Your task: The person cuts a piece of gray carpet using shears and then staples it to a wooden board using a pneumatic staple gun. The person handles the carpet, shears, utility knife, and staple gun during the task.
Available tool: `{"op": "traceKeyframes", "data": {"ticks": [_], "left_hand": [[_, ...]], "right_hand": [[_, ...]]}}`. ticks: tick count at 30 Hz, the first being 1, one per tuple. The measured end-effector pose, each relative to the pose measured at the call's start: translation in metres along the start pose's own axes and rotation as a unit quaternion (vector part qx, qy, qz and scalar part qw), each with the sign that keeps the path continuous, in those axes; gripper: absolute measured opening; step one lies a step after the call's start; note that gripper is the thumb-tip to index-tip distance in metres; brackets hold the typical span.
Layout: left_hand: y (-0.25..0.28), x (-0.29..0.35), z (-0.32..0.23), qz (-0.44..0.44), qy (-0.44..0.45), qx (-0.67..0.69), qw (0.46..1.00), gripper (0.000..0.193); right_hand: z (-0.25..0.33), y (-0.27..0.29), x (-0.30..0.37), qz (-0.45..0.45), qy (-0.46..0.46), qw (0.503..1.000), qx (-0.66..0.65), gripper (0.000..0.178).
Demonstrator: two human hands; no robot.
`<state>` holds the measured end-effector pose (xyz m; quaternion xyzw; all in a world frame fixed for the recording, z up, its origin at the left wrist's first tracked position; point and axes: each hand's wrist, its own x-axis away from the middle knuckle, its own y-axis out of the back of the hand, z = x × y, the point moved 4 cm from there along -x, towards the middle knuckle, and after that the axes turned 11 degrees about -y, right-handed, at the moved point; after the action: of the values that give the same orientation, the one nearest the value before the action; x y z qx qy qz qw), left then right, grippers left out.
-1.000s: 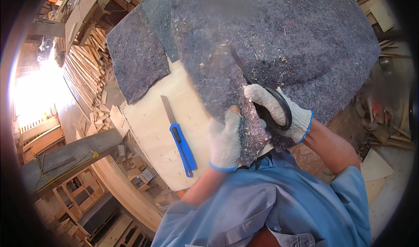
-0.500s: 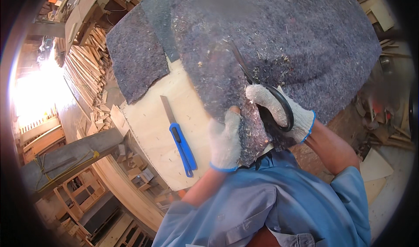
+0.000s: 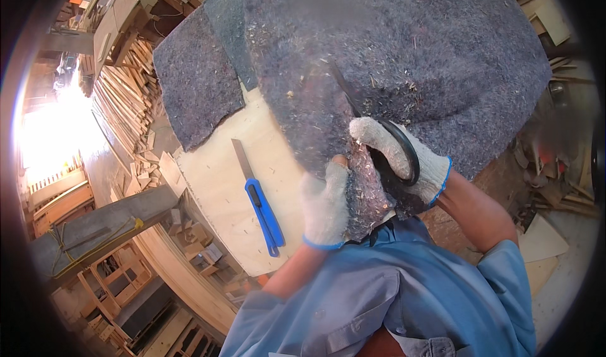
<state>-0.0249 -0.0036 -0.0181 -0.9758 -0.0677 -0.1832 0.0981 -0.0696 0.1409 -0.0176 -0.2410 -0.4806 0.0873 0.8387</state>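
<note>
Grey felt sheet [image 3: 435, 48] spreads across pale board [image 3: 221, 180]; its far edge runs out of frame, a blur clouding its top. Scissors [image 3: 415, 161] sit at the felt; blades partly hidden, tip indistinct. Blue utility knife [image 3: 264, 218] lies on board. Wood strips [image 3: 123, 101] at left. Right hand [image 3: 432, 169] closed around scissor handle, forearm angled inward; left hand [image 3: 325, 205] grips felt's near edge, thumb uppermost, fingers hidden.

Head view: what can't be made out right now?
All in the head view:
- Black-handled, dark-bladed scissors: lower blade, seemingly beneath the fuzzy grey felt sheet.
- Left hand in white knit glove: fingers hidden, apparently under the felt.
- Felt sheet: far side cut off by the top picture edge.
- Bright white patch, far left: details lost to glare.
</note>
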Motion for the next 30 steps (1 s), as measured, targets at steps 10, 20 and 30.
{"op": "traceKeyframes", "data": {"ticks": [10, 20, 30], "left_hand": [[-0.007, 0.002, -0.009, 0.008, 0.003, 0.033, 0.999, 0.030], [0.002, -0.006, -0.016, 0.019, 0.012, 0.117, 0.993, 0.035], [0.007, -0.081, -0.026, 0.034, 0.040, 0.206, 0.977, 0.036]], "right_hand": [[0.002, 0.016, -0.001, 0.077, -0.010, 0.997, 0.013, 0.017], [0.006, 0.004, 0.002, -0.019, 0.037, 0.995, 0.087, 0.027], [0.008, 0.015, -0.008, -0.031, 0.067, 0.974, 0.215, 0.050]]}}
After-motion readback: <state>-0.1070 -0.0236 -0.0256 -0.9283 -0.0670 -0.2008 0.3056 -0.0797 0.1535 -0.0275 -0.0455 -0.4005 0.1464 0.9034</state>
